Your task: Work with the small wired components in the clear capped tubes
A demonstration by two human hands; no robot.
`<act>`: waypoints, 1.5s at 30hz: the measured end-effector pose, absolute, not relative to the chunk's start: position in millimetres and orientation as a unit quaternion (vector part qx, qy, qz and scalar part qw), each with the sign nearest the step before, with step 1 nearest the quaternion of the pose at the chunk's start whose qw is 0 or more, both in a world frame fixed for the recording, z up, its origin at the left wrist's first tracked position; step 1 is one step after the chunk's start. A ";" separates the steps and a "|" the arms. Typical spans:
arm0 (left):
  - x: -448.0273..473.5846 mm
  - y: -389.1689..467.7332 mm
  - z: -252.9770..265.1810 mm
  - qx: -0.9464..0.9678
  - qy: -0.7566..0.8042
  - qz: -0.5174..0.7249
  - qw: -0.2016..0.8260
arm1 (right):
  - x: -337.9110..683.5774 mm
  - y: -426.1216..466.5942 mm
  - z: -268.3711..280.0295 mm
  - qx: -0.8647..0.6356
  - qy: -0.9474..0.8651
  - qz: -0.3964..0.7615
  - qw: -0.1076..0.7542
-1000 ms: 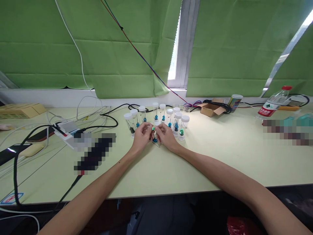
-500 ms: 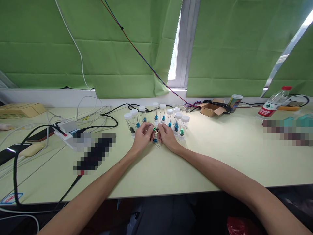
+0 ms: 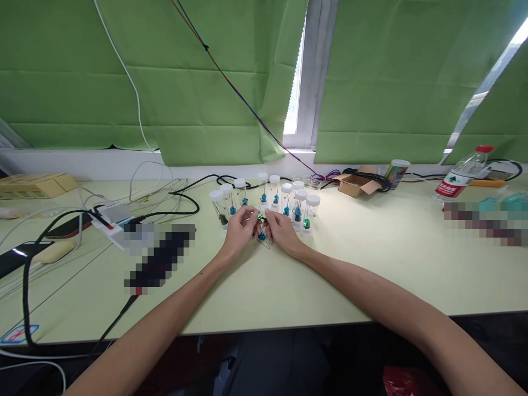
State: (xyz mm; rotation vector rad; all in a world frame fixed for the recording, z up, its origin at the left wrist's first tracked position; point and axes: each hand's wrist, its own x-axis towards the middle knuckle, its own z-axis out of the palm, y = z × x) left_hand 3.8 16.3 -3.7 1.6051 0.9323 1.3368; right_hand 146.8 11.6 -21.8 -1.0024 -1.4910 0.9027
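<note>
Fingertips of my left hand (image 3: 241, 226) pinch a small shiny green piece (image 3: 259, 217). My right hand (image 3: 282, 230) meets it from the other side, its thumb and finger closed at the dark end of that piece. Just below, between both hands, is a small blue piece (image 3: 262, 237) with thin bent wire; whether it hangs or rests on the table I cannot tell. Behind and beside the hands stand several clear tubes with white caps, such as the right-hand tube (image 3: 312, 214), holding blue, green or dark pieces on wires.
A power strip (image 3: 119, 228) with tangled cables lies to the left, near a blurred dark object (image 3: 163, 257). At the back right are an open cardboard box (image 3: 355, 184), a printed can (image 3: 396, 173) and a red-capped bottle (image 3: 457, 179). The table (image 3: 264, 297) ends close to my body.
My right fingertips have shifted very slightly against the green piece. Both arms and the tubes stay where they were.
</note>
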 end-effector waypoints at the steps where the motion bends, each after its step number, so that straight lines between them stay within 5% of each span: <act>1: 4.1 16.1 -3.3 0.639 0.371 0.530 0.416 | 146.7 12.1 -22.4 -0.425 -0.625 0.379 0.534; 45: 4.4 16.6 -1.0 0.608 0.384 0.555 0.417 | 146.2 9.9 -21.7 -0.386 -0.622 0.412 0.542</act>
